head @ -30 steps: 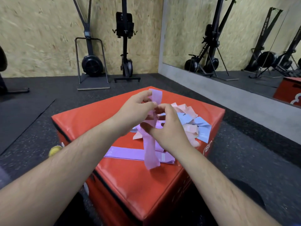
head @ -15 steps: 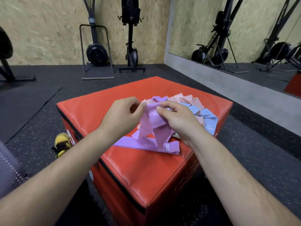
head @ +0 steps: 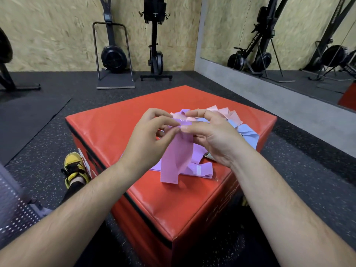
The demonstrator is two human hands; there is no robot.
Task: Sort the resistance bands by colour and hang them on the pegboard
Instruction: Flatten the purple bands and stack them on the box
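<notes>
Purple band [head: 178, 155] hanging lifted, more purple bands [head: 198, 169] flat beneath, pink bands [head: 225, 112] and blue bands [head: 247, 134] heaped behind

1. "AIR ROWER": white letters on the slanted black beam of the rowing machine [head: 257, 41], seen in the mirror.
2. Dark letters on the side of the red box [head: 221, 214]: unreadable.
3. White tag on the flat purple band [head: 205, 170]: too small to read.

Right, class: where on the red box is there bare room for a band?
Bare: the red box top left of the left hand, and its near corner before the purple bands. Crowded: the far right, under pink bands and blue bands.
</notes>
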